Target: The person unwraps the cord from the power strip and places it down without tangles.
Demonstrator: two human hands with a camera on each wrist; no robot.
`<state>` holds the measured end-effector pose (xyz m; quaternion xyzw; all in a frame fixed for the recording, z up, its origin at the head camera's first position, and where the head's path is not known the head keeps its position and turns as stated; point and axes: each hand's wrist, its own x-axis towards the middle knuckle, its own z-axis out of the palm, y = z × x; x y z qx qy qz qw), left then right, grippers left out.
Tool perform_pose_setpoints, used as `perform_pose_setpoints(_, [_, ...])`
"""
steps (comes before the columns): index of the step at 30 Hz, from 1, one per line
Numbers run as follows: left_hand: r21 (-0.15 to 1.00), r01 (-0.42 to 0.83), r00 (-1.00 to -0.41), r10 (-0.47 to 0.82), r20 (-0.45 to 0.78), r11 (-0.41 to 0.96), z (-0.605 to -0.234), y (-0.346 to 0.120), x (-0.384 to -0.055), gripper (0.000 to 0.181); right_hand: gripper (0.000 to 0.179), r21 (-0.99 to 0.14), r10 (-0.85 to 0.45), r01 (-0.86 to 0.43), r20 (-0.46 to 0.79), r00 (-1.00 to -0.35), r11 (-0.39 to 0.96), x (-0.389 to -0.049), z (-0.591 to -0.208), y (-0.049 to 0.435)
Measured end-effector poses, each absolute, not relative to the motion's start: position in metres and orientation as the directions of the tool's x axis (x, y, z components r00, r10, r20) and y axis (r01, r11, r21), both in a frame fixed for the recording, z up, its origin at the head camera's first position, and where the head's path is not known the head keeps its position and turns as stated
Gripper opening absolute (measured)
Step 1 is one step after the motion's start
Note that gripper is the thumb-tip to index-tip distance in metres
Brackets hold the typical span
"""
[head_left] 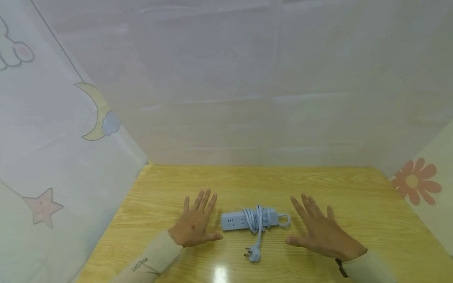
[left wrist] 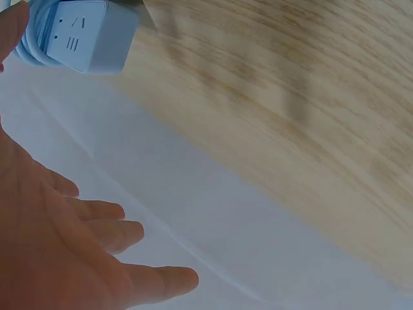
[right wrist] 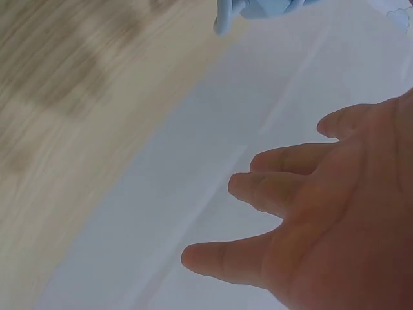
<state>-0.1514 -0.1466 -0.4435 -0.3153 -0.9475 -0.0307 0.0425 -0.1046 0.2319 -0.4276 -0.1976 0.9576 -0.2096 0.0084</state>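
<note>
A pale blue power strip (head_left: 234, 221) lies on the wooden table, its cord (head_left: 259, 220) wound several times around its right half. The cord's end loops out at the right, and the three-pin plug (head_left: 253, 253) points left in front of the strip. To the left of the strip, my left hand (head_left: 195, 225) is held with fingers straight and spread, palm down. My right hand (head_left: 320, 232) mirrors it on the right side, fingers also spread. Neither hand holds anything. In the left wrist view the socket end of the strip (left wrist: 80, 35) shows at the top left.
The wooden table (head_left: 170, 181) meets a pale cloth backdrop (head_left: 226, 86) at its rear edge. Cloth sides stand left and right, printed with a moon (head_left: 93, 112), a star (head_left: 43, 207) and a flower (head_left: 415, 181). Light glares off the table's front.
</note>
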Motion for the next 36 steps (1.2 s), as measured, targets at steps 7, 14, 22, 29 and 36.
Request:
perform_pose_setpoints(7, [0.044,0.615,-0.786,0.608,0.111,0.788,-0.45,-0.144,-0.151,0.112,0.111,-0.404,-0.388,-0.383,0.072,-0.919,0.831,-0.105,-0.434,0.227])
perform_pose_setpoints(14, [-0.016,0.637,-0.764,0.634,0.122,0.771,-0.454,-0.14,-0.15,0.11,0.111,-0.4,-0.401,-0.399,0.083,-0.912,0.825,-0.108,-0.437,0.221])
perform_pose_setpoints(22, [-0.049,0.648,-0.753,0.65,0.107,0.76,-0.456,-0.134,-0.147,0.107,0.111,-0.4,-0.397,-0.397,0.088,-0.914,0.826,-0.108,-0.441,0.217])
perform_pose_setpoints(29, [-0.089,0.644,-0.752,0.65,0.109,0.76,-0.46,-0.134,-0.148,0.106,0.11,-0.405,-0.393,-0.392,0.086,-0.916,0.826,-0.108,-0.443,0.216])
perform_pose_setpoints(36, [-0.072,0.632,-0.766,0.636,0.099,0.772,-0.467,-0.13,-0.152,0.105,0.11,-0.44,-0.402,-0.392,0.076,-0.913,0.808,-0.109,-0.444,0.213])
